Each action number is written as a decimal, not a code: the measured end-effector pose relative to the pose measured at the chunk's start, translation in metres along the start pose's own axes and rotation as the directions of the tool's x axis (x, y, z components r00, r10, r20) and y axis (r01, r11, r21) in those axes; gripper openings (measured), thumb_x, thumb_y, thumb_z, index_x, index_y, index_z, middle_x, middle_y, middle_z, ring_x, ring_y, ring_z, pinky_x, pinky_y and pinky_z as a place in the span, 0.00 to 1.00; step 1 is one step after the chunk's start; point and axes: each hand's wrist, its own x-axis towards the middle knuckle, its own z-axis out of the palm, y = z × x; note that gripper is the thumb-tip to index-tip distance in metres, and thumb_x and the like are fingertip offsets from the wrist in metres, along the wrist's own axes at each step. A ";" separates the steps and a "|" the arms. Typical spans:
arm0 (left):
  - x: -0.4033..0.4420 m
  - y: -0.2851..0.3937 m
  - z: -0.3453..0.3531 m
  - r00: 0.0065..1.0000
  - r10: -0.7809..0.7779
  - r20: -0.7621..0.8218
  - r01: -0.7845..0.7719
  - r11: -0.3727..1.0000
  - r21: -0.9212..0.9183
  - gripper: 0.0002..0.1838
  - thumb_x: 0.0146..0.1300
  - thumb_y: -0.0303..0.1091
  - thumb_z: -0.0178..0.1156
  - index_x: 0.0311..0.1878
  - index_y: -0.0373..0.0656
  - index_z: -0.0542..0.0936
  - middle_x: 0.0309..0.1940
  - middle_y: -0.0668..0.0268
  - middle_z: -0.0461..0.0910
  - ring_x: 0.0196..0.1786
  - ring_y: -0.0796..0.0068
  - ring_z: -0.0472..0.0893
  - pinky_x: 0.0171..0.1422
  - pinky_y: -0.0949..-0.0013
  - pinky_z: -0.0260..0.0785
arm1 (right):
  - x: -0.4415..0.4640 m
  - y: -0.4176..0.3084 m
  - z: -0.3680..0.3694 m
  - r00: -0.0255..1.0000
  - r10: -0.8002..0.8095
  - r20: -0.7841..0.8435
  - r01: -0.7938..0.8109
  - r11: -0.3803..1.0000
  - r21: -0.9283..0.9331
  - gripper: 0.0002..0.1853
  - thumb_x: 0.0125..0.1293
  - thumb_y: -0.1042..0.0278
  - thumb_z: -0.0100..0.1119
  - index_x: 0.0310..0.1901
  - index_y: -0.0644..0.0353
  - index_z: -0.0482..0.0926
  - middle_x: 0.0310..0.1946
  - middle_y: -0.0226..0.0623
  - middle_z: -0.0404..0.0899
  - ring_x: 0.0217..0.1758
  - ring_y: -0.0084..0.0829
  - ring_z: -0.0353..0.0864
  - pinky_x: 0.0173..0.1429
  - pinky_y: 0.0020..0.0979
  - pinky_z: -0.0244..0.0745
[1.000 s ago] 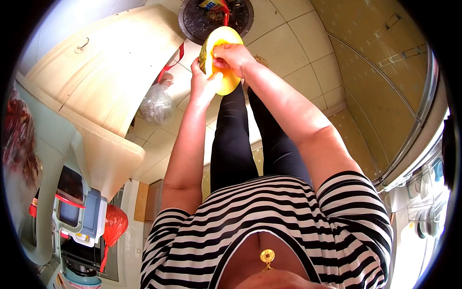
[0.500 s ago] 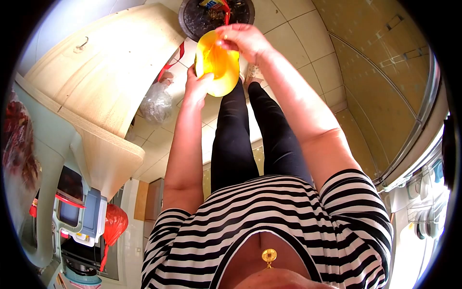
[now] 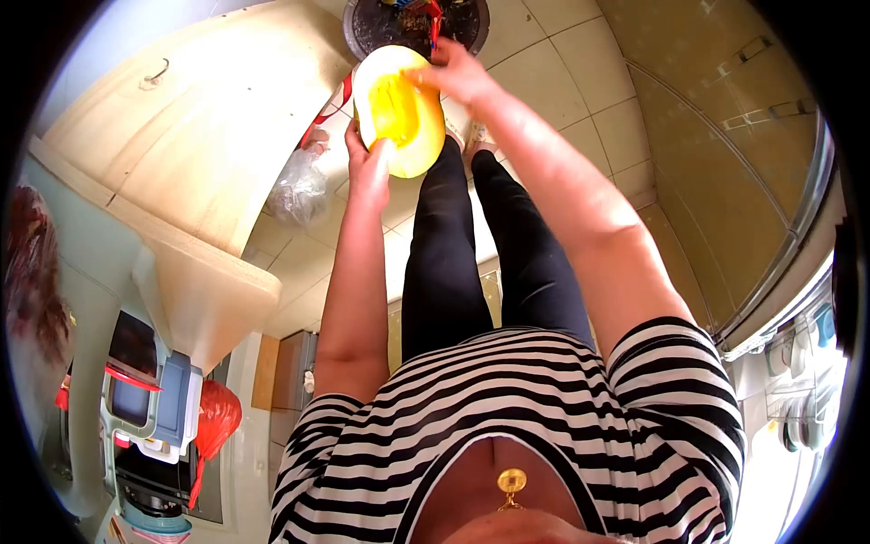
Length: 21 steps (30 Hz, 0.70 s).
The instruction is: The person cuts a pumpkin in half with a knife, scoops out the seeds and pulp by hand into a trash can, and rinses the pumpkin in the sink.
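Note:
My left hand (image 3: 370,165) grips the near left edge of a yellow oval bowl-like thing (image 3: 421,136) with a wide rim. Its thumb lies over the inside face and the fingers go behind. The inner hollow is tilted up toward me, brightly lit, and I cannot make out anything in it. At the far right edge, my right hand (image 3: 462,80) has its fingers apart, with the thumb over the rim. Just beyond, a dark round bin (image 3: 362,32) stands on the floor with a red and blue wrapper (image 3: 419,7) in it.
To the left is a pale wooden panel (image 3: 208,118) with a hook (image 3: 159,72). A clear plastic bag (image 3: 299,190) lies by it on the tiled floor (image 3: 571,82). Glossy brown cabinets (image 3: 707,163) line the right. A red bag (image 3: 216,417) hangs lower left.
The yellow bowl-like thing has shifted slightly left and up, its inside turned more toward me. My right hand's fingers have moved from over its hollow to its far right edge and spread.

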 end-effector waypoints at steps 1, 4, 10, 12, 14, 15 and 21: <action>-0.003 0.003 0.003 0.998 0.057 -0.008 -0.057 0.998 -0.006 0.38 0.54 0.21 0.52 0.69 0.43 0.51 0.62 0.58 0.63 0.64 0.65 0.66 0.68 0.64 0.59 | -0.014 0.007 0.009 0.995 0.103 0.007 -0.103 0.995 0.012 0.55 0.44 0.57 0.76 0.68 0.72 0.51 0.61 0.54 0.67 0.63 0.42 0.70 0.64 0.36 0.67; 0.000 0.003 0.011 0.964 0.264 -0.009 -0.262 0.960 0.100 0.40 0.53 0.20 0.54 0.69 0.42 0.49 0.64 0.57 0.61 0.65 0.64 0.65 0.68 0.62 0.59 | -0.063 0.000 0.026 0.916 0.235 0.326 -0.356 0.852 0.385 0.39 0.46 0.70 0.73 0.60 0.67 0.64 0.55 0.47 0.72 0.54 0.40 0.76 0.53 0.44 0.77; -0.007 0.014 0.024 0.869 0.491 0.068 -0.491 0.835 0.249 0.39 0.53 0.20 0.53 0.69 0.41 0.51 0.64 0.56 0.60 0.65 0.63 0.64 0.68 0.62 0.59 | -0.065 -0.006 0.040 0.863 0.383 0.330 -0.503 0.591 0.630 0.36 0.45 0.70 0.73 0.58 0.64 0.68 0.50 0.42 0.78 0.52 0.36 0.79 0.55 0.36 0.76; -0.007 0.011 0.025 0.867 0.496 0.053 -0.490 0.827 0.277 0.38 0.55 0.19 0.51 0.70 0.40 0.51 0.64 0.56 0.60 0.65 0.64 0.65 0.67 0.63 0.60 | -0.051 -0.006 0.028 0.964 0.231 0.131 -0.259 0.928 0.266 0.36 0.44 0.66 0.73 0.57 0.64 0.69 0.46 0.43 0.80 0.51 0.35 0.80 0.54 0.34 0.76; -0.011 0.007 0.025 0.950 0.290 -0.112 -0.264 0.943 0.201 0.37 0.55 0.19 0.50 0.69 0.39 0.52 0.64 0.56 0.61 0.65 0.64 0.65 0.67 0.63 0.60 | -0.045 -0.007 0.022 0.969 0.215 0.126 -0.220 0.975 0.029 0.38 0.43 0.59 0.73 0.57 0.65 0.68 0.44 0.46 0.80 0.50 0.37 0.80 0.55 0.33 0.75; -0.013 0.007 0.029 0.954 0.238 -0.180 -0.216 0.967 0.135 0.35 0.55 0.18 0.50 0.68 0.38 0.54 0.63 0.57 0.62 0.63 0.65 0.67 0.66 0.64 0.62 | -0.048 -0.015 0.020 0.993 0.118 -0.001 -0.117 0.981 -0.153 0.38 0.43 0.56 0.73 0.56 0.65 0.69 0.44 0.47 0.81 0.49 0.39 0.81 0.55 0.34 0.75; -0.017 0.006 0.017 0.995 0.036 -0.094 -0.032 0.999 0.040 0.32 0.53 0.20 0.51 0.64 0.37 0.60 0.56 0.59 0.70 0.58 0.66 0.72 0.63 0.66 0.65 | -0.025 -0.044 -0.015 0.971 -0.229 0.066 0.234 0.864 -0.447 0.39 0.43 0.47 0.73 0.56 0.61 0.72 0.42 0.48 0.81 0.47 0.43 0.81 0.54 0.36 0.74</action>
